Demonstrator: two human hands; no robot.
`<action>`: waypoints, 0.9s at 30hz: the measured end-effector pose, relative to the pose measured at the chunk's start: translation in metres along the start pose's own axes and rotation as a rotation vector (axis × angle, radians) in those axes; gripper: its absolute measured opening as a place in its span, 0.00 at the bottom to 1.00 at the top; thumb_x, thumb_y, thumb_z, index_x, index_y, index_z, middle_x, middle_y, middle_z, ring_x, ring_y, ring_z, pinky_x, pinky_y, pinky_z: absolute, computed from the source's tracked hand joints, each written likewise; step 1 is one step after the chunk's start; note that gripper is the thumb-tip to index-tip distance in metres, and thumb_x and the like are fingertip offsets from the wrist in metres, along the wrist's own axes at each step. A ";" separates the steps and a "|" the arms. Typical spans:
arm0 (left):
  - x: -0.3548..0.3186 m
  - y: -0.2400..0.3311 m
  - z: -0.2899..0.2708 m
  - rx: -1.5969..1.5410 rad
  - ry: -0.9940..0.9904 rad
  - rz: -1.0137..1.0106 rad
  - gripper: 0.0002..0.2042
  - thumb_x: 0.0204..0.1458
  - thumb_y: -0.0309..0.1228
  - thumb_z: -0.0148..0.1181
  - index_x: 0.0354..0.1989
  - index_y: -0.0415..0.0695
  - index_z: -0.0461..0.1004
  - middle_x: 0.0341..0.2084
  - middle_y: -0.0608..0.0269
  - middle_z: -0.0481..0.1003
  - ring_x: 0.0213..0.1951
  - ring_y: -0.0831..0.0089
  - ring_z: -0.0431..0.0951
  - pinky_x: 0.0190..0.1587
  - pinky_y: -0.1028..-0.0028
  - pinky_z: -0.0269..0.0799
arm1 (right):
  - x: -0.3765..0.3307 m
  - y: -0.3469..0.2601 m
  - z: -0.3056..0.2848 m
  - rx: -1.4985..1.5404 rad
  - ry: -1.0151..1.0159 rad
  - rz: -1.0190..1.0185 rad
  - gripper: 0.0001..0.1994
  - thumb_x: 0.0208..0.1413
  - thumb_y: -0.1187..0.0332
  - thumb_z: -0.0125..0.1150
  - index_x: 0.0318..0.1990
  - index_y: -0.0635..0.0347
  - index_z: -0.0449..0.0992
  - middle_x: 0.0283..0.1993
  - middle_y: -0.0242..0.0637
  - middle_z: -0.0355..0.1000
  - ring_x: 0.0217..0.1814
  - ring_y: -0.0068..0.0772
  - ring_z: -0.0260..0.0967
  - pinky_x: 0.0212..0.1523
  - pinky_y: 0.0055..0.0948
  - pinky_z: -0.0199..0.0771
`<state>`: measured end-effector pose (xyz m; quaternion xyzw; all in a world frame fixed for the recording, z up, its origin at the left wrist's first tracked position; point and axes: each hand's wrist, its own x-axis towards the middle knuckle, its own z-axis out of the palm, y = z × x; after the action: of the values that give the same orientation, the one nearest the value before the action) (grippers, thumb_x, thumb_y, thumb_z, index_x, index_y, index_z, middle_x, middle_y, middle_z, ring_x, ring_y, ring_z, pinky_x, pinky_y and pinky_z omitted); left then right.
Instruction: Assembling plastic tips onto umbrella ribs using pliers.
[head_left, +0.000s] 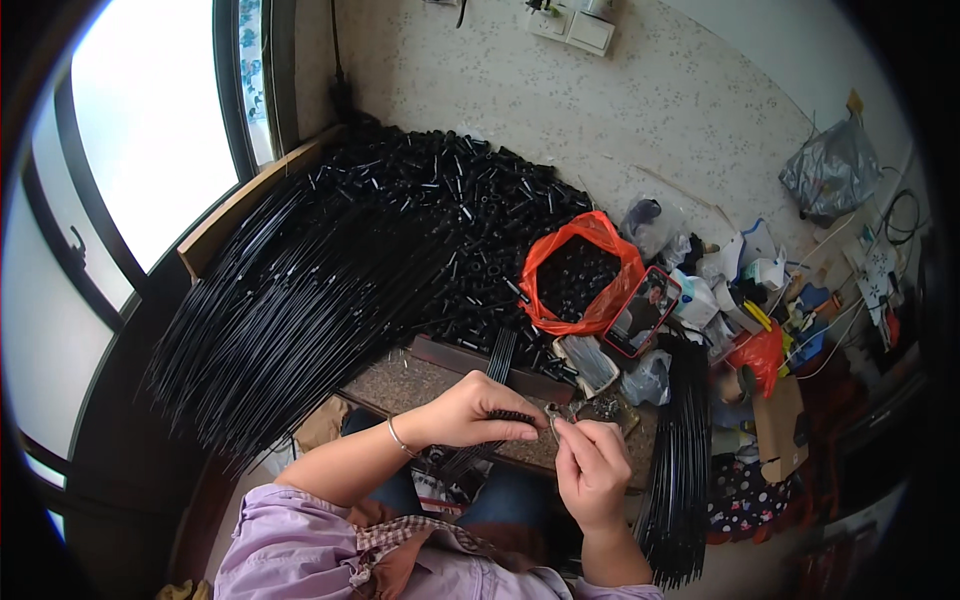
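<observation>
My left hand (468,408), with a silver bangle at the wrist, is closed around a bundle of thin black rods (503,350). The rods run out past it toward the back, and a row of dark ends shows between thumb and fingers. Just to the right, the fingers of my right hand (593,462) are pinched on a small silvery piece (552,411), close to the left fingertips. Its exact kind is too small to make out. Several small metal bits (600,408) lie on the worktable just behind my right hand.
A big pile of black tube-like parts (450,190) covers the back, with long black rods (290,290) at left. A red plastic bag (535,312) holds small dark pieces. Beside it lean a phone (643,312) and clear bags. More rods (680,470) hang at right near a cardboard box (778,430).
</observation>
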<state>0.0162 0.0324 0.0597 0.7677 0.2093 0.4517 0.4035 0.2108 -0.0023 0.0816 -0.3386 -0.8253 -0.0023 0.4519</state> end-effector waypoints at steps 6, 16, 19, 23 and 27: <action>-0.003 0.003 0.006 0.037 -0.013 0.034 0.09 0.45 0.28 0.61 0.33 0.36 0.75 0.27 0.54 0.76 0.31 0.64 0.78 0.34 0.74 0.72 | -0.001 -0.008 -0.003 0.005 -0.027 -0.033 0.13 0.37 0.84 0.58 0.34 0.64 0.75 0.28 0.38 0.67 0.29 0.37 0.65 0.29 0.29 0.67; -0.006 -0.005 0.012 0.056 -0.074 0.131 0.14 0.45 0.35 0.61 0.34 0.37 0.74 0.24 0.53 0.75 0.27 0.57 0.76 0.30 0.72 0.71 | 0.011 -0.006 -0.009 0.136 -0.104 -0.114 0.12 0.37 0.82 0.62 0.34 0.63 0.76 0.27 0.36 0.68 0.28 0.35 0.65 0.29 0.27 0.67; -0.007 -0.005 0.010 0.096 -0.153 0.074 0.11 0.46 0.32 0.60 0.33 0.36 0.75 0.26 0.52 0.75 0.33 0.57 0.76 0.37 0.70 0.72 | 0.014 -0.001 -0.007 0.199 -0.083 -0.147 0.12 0.38 0.81 0.62 0.35 0.63 0.76 0.28 0.36 0.68 0.29 0.35 0.66 0.29 0.26 0.67; -0.007 -0.003 0.012 0.047 -0.125 -0.003 0.11 0.45 0.33 0.61 0.32 0.38 0.75 0.30 0.51 0.75 0.37 0.57 0.75 0.44 0.63 0.68 | 0.017 -0.017 -0.002 0.283 -0.133 -0.027 0.14 0.39 0.80 0.61 0.38 0.61 0.75 0.36 0.37 0.67 0.36 0.38 0.65 0.36 0.30 0.68; -0.036 -0.051 0.023 0.120 -0.211 -0.031 0.19 0.40 0.36 0.63 0.42 0.45 0.73 0.51 0.48 0.64 0.59 0.49 0.54 0.57 0.44 0.46 | 0.023 -0.005 0.006 0.155 -0.265 -0.273 0.18 0.38 0.78 0.61 0.42 0.61 0.75 0.38 0.42 0.67 0.37 0.39 0.64 0.38 0.31 0.68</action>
<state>0.0206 0.0279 -0.0069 0.8304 0.2040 0.3486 0.3837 0.1953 0.0083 0.0972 -0.1854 -0.9134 0.0447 0.3596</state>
